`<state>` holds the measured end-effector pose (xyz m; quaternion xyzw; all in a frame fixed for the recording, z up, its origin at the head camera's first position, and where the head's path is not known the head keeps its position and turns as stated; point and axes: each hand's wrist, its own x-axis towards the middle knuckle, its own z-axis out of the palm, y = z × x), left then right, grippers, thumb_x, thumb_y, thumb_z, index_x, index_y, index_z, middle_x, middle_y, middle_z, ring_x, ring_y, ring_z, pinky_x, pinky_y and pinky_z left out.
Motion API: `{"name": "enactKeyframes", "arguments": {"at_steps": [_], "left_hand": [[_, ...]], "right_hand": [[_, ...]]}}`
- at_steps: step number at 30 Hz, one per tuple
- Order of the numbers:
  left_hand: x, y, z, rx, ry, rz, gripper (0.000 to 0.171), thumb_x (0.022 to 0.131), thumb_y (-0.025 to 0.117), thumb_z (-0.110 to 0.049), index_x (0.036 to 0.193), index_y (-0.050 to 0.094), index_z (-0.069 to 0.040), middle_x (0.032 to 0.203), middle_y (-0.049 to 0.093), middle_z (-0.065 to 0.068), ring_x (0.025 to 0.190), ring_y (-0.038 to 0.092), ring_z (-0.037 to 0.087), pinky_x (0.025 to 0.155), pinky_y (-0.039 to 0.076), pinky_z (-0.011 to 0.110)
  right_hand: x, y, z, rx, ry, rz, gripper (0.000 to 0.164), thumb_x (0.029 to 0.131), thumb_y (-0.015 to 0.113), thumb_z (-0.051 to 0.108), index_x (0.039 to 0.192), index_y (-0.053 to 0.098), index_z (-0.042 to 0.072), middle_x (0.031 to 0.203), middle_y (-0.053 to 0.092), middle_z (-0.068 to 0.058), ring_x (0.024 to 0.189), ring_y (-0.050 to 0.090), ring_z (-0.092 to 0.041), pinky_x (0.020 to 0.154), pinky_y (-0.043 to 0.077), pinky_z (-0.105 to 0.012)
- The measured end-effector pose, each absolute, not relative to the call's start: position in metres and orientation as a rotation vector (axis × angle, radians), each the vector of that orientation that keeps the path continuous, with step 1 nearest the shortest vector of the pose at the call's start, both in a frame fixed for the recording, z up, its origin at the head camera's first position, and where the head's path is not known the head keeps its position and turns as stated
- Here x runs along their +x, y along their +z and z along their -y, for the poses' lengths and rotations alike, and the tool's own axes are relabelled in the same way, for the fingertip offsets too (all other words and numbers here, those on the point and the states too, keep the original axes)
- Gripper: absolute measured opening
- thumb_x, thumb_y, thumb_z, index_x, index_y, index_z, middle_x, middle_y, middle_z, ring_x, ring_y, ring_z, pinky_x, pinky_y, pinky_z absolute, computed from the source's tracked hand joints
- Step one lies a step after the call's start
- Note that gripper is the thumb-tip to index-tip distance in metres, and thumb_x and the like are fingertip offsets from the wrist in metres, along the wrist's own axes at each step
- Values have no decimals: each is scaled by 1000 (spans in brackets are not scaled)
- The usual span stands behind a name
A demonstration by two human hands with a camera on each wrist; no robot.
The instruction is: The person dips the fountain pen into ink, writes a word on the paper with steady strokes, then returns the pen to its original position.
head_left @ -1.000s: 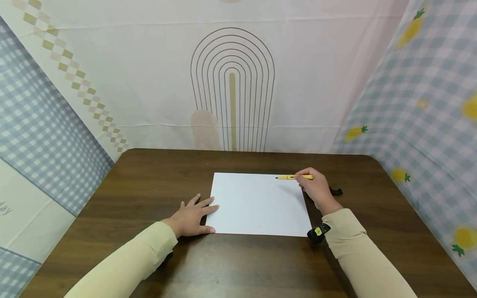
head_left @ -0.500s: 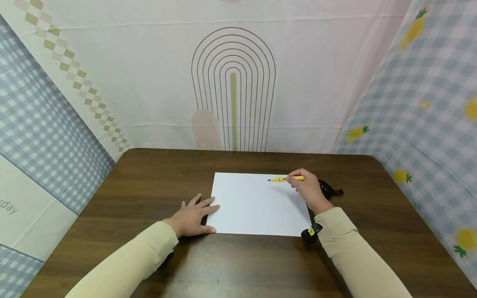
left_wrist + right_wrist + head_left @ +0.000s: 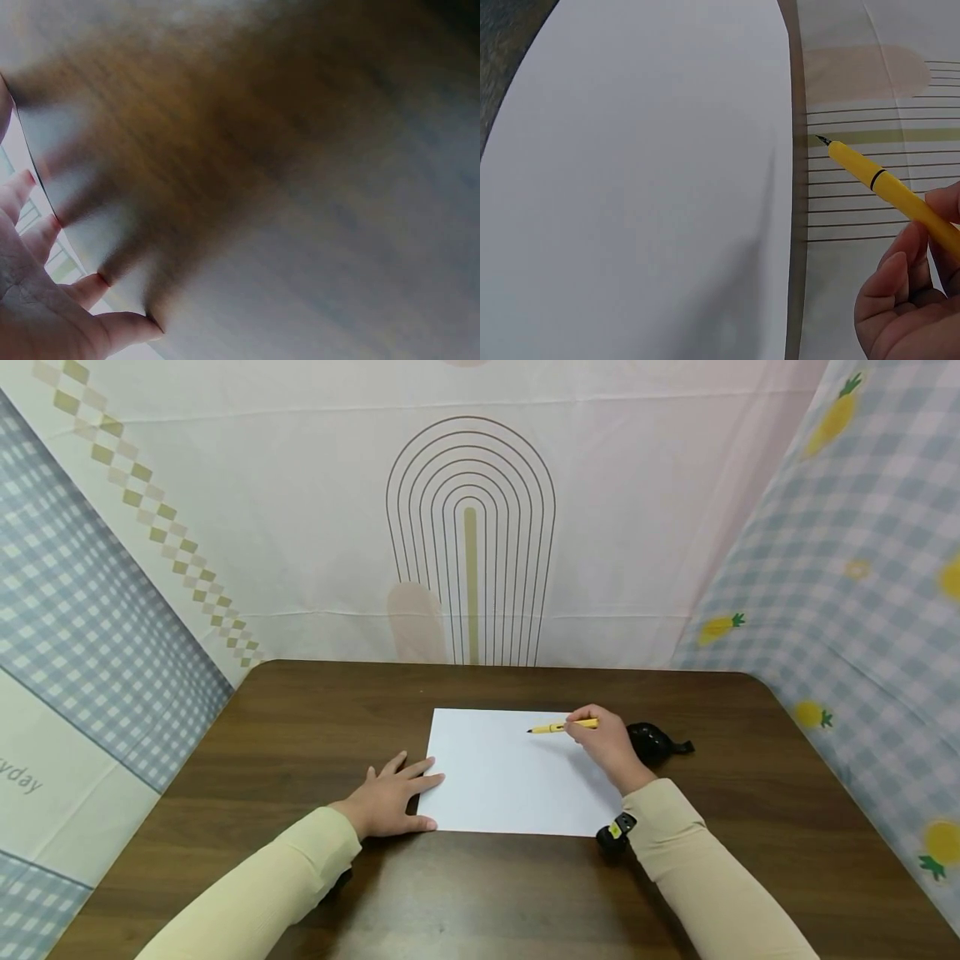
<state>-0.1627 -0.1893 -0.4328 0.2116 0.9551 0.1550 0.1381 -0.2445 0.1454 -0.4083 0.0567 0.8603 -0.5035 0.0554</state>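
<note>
- Head view: a white sheet of paper [image 3: 510,781] lies flat on the brown wood-grain counter [image 3: 480,902], between the person's two hands.
- The left hand [image 3: 386,802] rests flat with fingers spread, fingertips over the sheet's left edge and thumb at its near left corner.
- The right hand [image 3: 609,745] pinches a yellow pen [image 3: 553,727] above the far part of the sheet, its dark nib pointing left.
- Just beside the right hand lies a black rounded object [image 3: 649,744] with a short tail.
- A black wrist device [image 3: 615,835] at the right cuff bears a small yellow-green patch, too small to read.
- On the blue-checked left cloth [image 3: 82,568], grey lettering [image 3: 21,778] reads "yday", the word's start cut off by the view's edge.
- Left wrist view: the left hand's fingers are extended and spread, tips down; the surface before them is blurred.
- Right wrist view: thumb and fingers grip the pen's yellow barrel, which has a thin black ring near the nib. The nib stands clear of the paper, seen against the striped cloth behind.
</note>
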Motion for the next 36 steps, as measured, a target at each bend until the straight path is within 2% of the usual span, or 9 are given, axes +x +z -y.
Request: {"name": "enactKeyframes", "arguments": {"at_steps": [17,25,36], "left_hand": [[-160,-430,188,609,462,-2759,72,84,69,-51,146,46,-21,157,29,6,144,13,45,99,14,78],[-163,-432,187,601,437,-2764,72,85,68,-51,147,45,-24,158,28,3,145,11,44,101,13,77],[-163,-433,188,600,423,-2763,72,84,68,-52,147,45,-25,158,28,3,145,12,43,100,15,77]], "right_hand": [[-240,-410,-131,86,-1435,-2649,22,92,63,20,108,69,5,123,57,-16,97,51,-26,76,45,-30],[-239,-407,-125,25,-1458,-2682,17,91,63,14,103,67,3,115,62,-16,88,52,-23,71,45,-28],[-240,-412,-113,0,-1458,-2690,16,90,62,15,102,67,5,111,62,-14,84,51,-21,67,42,-26]]}}
